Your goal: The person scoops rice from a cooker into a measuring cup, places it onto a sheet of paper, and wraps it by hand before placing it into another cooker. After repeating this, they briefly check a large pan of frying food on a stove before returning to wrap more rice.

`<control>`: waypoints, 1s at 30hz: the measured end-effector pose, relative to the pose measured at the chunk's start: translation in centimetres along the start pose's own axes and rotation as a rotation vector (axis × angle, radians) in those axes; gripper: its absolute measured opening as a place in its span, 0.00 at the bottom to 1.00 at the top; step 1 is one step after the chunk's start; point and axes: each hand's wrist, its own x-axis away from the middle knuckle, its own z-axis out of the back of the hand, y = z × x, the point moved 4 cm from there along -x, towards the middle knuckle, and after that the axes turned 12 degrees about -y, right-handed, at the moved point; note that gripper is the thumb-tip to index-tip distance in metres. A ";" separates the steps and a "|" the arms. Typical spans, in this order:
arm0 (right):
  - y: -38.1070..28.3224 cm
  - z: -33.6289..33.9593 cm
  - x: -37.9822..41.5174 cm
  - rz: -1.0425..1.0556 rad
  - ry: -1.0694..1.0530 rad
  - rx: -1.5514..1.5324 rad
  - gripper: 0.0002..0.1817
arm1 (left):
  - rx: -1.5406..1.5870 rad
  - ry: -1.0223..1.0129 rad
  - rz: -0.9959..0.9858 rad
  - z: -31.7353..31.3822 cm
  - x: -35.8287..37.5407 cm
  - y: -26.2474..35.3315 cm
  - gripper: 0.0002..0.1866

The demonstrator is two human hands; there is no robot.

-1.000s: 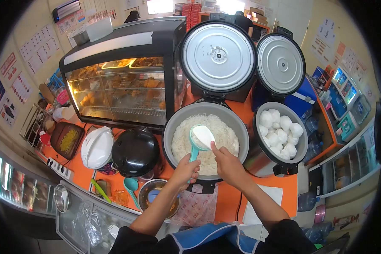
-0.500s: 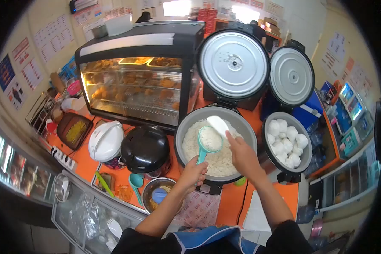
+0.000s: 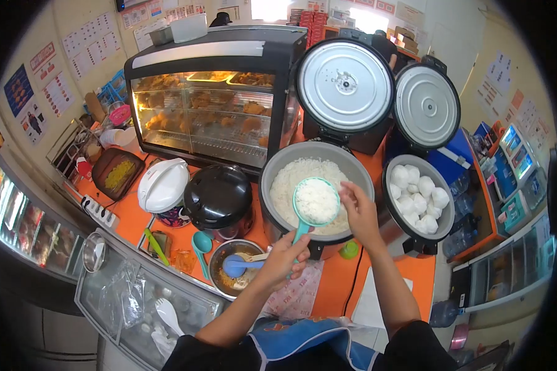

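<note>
My left hand (image 3: 286, 260) is closed round the handle of a turquoise scoop (image 3: 302, 231), which is heaped with white rice (image 3: 316, 201). The scoop is above the near part of a large open rice cooker (image 3: 269, 179) holding loose rice. Beside the scoop's right rim is my right hand (image 3: 358, 213), with its fingers apart and bent; no paddle shows in it. To the right, a second open cooker (image 3: 393, 213) holds several white wrapped rice balls (image 3: 420, 203).
A lit glass cabinet (image 3: 204, 111) of fried food stands behind. Left of the rice are a black cooker (image 3: 218, 195), a white-lidded pot (image 3: 164, 185) and a metal bowl (image 3: 220, 278) with a blue ladle. A second turquoise scoop (image 3: 202, 242) lies nearby.
The white paddle that was in my right hand over the scoop no longer shows. My right hand has opened beside the scoop, and the scoop now sits further right and nearer.
</note>
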 end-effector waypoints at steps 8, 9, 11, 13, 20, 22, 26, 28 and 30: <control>2.3 -3.5 19.4 -0.362 0.038 -1.705 0.22 | 0.224 -0.165 0.298 -6.2 0.5 -12.0 0.15; 3.4 -3.5 21.1 -0.333 0.024 -1.805 0.23 | 0.216 -0.180 0.349 -6.9 0.1 -13.9 0.16; 6.0 -3.2 25.5 -0.303 0.107 -1.905 0.25 | 0.185 -0.192 0.455 -8.5 -0.6 -18.1 0.16; 8.6 -2.7 29.6 -0.293 0.114 -1.894 0.29 | 0.105 -0.337 0.443 -7.2 -1.8 -22.9 0.23; 16.2 8.2 41.2 -0.450 0.758 -1.352 0.27 | -0.724 -0.412 0.783 -5.2 -1.3 -29.4 0.31; 19.4 11.2 44.2 -0.517 0.711 -1.068 0.28 | -0.852 -0.470 0.723 -0.7 1.7 -32.6 0.34; 23.4 11.4 46.6 -0.698 0.312 0.183 0.27 | -0.943 -0.479 0.828 12.0 11.8 -41.3 0.32; 26.8 7.7 47.7 -0.670 0.258 0.203 0.29 | -0.861 -0.441 0.872 13.6 13.1 -42.9 0.30; 27.6 5.1 48.4 -0.761 0.025 0.382 0.28 | -1.309 -0.455 0.954 8.6 9.2 -39.8 0.22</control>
